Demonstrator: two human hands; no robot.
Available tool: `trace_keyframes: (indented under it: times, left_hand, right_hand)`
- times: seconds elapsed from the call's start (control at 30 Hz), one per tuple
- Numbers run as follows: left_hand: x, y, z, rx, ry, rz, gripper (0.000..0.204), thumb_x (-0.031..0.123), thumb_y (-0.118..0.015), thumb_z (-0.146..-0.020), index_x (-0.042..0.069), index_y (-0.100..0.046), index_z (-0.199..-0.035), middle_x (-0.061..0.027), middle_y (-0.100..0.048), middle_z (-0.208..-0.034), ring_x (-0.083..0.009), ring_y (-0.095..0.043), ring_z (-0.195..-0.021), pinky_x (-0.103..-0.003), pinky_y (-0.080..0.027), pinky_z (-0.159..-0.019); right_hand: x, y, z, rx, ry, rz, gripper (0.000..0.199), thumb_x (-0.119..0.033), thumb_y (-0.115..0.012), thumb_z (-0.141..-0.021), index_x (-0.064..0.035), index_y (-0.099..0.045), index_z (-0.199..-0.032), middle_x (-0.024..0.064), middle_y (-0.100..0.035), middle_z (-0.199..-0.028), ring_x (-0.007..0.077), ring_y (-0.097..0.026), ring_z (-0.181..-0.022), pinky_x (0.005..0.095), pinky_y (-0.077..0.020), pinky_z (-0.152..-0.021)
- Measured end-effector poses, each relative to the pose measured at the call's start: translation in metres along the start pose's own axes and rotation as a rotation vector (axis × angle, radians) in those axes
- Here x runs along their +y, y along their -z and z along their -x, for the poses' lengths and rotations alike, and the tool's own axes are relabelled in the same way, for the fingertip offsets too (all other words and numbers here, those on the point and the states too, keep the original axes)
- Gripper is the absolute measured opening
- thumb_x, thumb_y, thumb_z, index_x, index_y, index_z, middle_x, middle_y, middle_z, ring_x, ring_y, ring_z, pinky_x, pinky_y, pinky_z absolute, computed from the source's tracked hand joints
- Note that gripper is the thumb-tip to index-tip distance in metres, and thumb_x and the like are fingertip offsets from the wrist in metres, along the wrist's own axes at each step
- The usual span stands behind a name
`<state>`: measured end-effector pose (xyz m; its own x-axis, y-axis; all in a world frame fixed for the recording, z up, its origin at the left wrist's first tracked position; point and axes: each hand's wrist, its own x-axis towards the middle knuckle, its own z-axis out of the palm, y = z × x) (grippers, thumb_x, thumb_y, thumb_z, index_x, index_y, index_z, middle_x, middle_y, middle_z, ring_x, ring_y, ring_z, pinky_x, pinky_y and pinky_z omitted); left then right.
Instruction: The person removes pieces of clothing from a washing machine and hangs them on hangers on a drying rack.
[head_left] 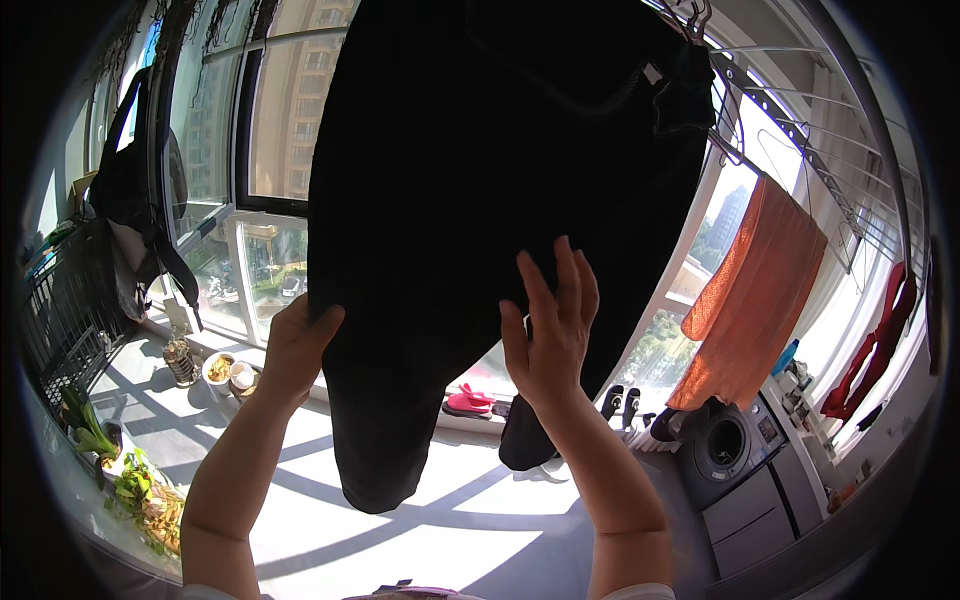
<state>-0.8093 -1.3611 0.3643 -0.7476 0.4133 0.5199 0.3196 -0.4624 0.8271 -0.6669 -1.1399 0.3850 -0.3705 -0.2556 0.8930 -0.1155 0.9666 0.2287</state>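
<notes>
A pair of black trousers [480,200] hangs in front of me from the rack overhead, both legs dangling and the waist toward the upper right. My left hand [300,345] pinches the outer edge of the left-hand leg, thumb in front and the fingers partly out of sight. Over the inner side of the other leg, my right hand [555,330] is spread with its fingers pointing up. Whether its palm touches the cloth I cannot tell.
At the right, an orange towel [755,300] hangs from the metal drying rack [800,130]. Below it stands a grey washing machine [722,450]. Pink slippers [470,400] lie by the window. Potted plants [140,495] and a black bag [130,200] are at the left.
</notes>
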Motion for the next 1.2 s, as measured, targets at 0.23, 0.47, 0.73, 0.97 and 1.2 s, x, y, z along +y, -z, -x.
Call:
trace_keyframes:
  times: [0.23,0.47,0.73,0.97,1.2]
  left_hand:
    - [-0.014,-0.007,-0.028,0.178,-0.322,-0.23,0.034,0.014,-0.06,-0.088,0.003,-0.048,-0.118,-0.0085,-0.058,-0.111,-0.0139,-0.056,-0.1,-0.028,-0.044,-0.084]
    - [-0.026,-0.14,0.035,-0.413,-0.895,-0.408,0.05,0.016,-0.071,-0.072,0.003,-0.046,-0.113,-0.0211,-0.052,-0.117,-0.0296,-0.054,-0.103,-0.036,-0.045,-0.084]
    - [-0.078,-0.279,-0.041,-0.116,0.096,0.04,0.04,0.018,-0.068,-0.082,-0.004,-0.054,-0.112,-0.012,-0.063,-0.102,-0.0175,-0.06,-0.094,-0.027,-0.047,-0.081]
    - [-0.082,-0.295,-0.024,-0.117,0.085,0.009,0.041,0.021,-0.065,-0.085,-0.004,-0.053,-0.115,-0.0131,-0.061,-0.108,-0.0189,-0.058,-0.098,-0.028,-0.044,-0.087]
    - [-0.09,-0.293,-0.016,-0.088,0.063,0.031,0.042,0.021,-0.064,-0.086,-0.007,-0.052,-0.116,-0.0144,-0.061,-0.107,-0.0199,-0.058,-0.097,-0.028,-0.045,-0.085]
  right_hand:
    - [-0.063,0.016,0.139,-0.841,0.184,-0.561,0.036,-0.024,-0.07,-0.08,-0.0044,-0.059,-0.108,0.0091,-0.066,-0.082,0.0249,-0.065,-0.064,0.0295,-0.0527,-0.059]
    - [0.156,0.068,0.073,0.39,-0.805,0.052,0.09,-0.038,-0.079,-0.067,-0.0049,-0.027,-0.132,0.0203,-0.041,-0.124,0.0354,-0.044,-0.115,0.0451,-0.0395,-0.095]
    - [0.185,0.082,0.11,0.657,-0.544,-0.158,0.021,-0.004,-0.066,-0.082,-0.0024,-0.055,-0.1,0.0069,-0.064,-0.069,0.0124,-0.062,-0.06,0.0207,-0.0482,-0.056]
    - [0.269,0.15,0.231,-0.147,-0.879,0.568,0.046,-0.046,-0.06,-0.084,-0.0009,-0.065,-0.082,0.0135,-0.066,-0.073,0.0292,-0.064,-0.072,0.0447,-0.0461,-0.077]
    - [0.193,0.148,0.105,0.377,-0.809,-0.265,0.041,-0.042,-0.067,-0.08,-0.0016,-0.065,-0.09,0.0081,-0.064,-0.069,0.0178,-0.062,-0.067,0.0308,-0.0461,-0.065]
